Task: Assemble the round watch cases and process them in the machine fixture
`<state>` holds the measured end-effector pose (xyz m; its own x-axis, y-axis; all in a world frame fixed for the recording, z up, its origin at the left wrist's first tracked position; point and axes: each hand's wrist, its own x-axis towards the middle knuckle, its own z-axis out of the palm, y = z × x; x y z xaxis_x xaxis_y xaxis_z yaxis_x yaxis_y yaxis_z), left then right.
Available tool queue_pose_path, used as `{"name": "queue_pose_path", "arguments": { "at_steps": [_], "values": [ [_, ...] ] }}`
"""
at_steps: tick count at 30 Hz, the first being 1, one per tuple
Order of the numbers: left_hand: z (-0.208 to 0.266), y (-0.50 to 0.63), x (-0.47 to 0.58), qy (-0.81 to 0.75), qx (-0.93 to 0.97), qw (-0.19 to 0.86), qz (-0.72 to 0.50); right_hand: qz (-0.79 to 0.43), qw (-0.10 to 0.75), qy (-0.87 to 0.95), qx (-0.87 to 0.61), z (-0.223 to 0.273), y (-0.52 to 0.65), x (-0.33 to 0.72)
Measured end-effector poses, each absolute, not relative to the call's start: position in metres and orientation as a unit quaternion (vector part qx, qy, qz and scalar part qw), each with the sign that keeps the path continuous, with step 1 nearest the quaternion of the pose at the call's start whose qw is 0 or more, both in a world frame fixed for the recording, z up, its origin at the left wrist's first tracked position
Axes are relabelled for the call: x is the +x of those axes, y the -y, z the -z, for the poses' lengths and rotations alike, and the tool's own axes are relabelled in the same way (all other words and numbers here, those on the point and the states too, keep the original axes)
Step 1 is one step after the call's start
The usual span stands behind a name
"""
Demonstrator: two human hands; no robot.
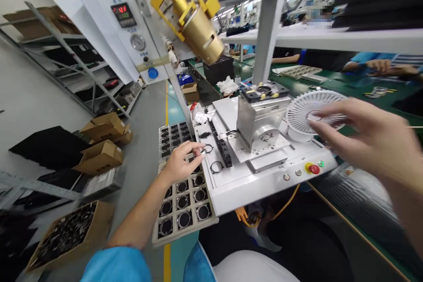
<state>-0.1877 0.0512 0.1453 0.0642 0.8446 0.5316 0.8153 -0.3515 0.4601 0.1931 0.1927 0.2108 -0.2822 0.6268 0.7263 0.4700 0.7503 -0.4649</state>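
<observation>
My left hand (181, 161) is closed in a pinch on a thin dark ring (209, 148), just above the left edge of the white machine bed. Another dark ring (217, 167) lies on the bed nearby. Below my left forearm, a pale tray (211, 222) carries several round watch-like parts in its pockets. My right hand (366, 141) is over the round white fan (294, 119), thumb and forefinger tips close together near its centre. Whatever those tips hold is too faint to name. Between my hands stands a metal fixture block (253, 125) with a black top plate (264, 91).
A gold press head (201, 33) hangs above the bed. A black strip (222, 145) and a small dark heap (205, 135) lie on the bed. A red stop button (313, 169) sits on its front edge. Co-workers' hands (380, 65) show at the right-hand bench.
</observation>
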Motion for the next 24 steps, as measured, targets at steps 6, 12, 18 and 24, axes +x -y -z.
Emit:
{"name": "queue_pose_path", "arguments": {
  "at_steps": [6,12,18,24],
  "values": [
    [-0.196,-0.061,-0.152,-0.510,0.744,-0.050,-0.429,-0.117,0.318,0.906,-0.254,-0.279,-0.287,0.117],
    [-0.249,-0.117,-0.119,-0.487,0.745,-0.133,-0.437,-0.233,0.325,0.891,-0.216,-0.286,-0.305,0.115],
    [-0.295,-0.204,-0.059,-0.536,0.794,-0.112,-0.262,-0.296,0.510,0.772,-0.235,-0.258,-0.283,0.148],
    [-0.307,-0.231,-0.050,-0.515,0.817,-0.084,-0.246,-0.364,0.574,0.676,-0.285,-0.217,-0.235,0.224]
  ]
}}
